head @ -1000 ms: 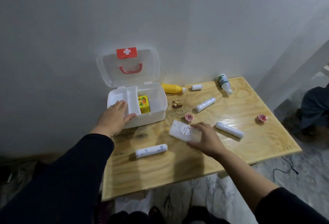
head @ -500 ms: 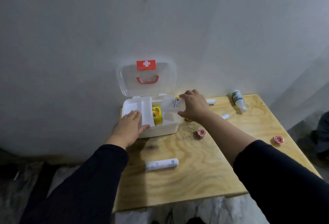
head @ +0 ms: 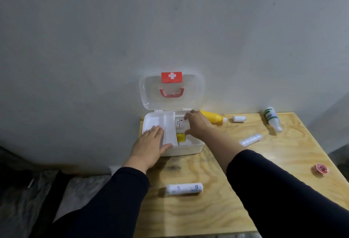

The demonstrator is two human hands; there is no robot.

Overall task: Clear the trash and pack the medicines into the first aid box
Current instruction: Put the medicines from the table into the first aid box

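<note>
The white first aid box stands open against the wall, its clear lid upright with a red cross label. My left hand lies flat on the box's left front rim and inner tray. My right hand reaches into the right compartment and holds a white medicine bottle there, above a yellow carton. On the wooden table lie a yellow bottle, a green-labelled white bottle and three white rolls.
A small pink cap lies near the table's right edge. The grey wall rises directly behind the box. Grey floor and dark cloth lie below the table's left side.
My right hand lifted the white bottle from the middle of the table, carried it left, and lowered it into the box's right compartment. My left hand stayed on the box.
</note>
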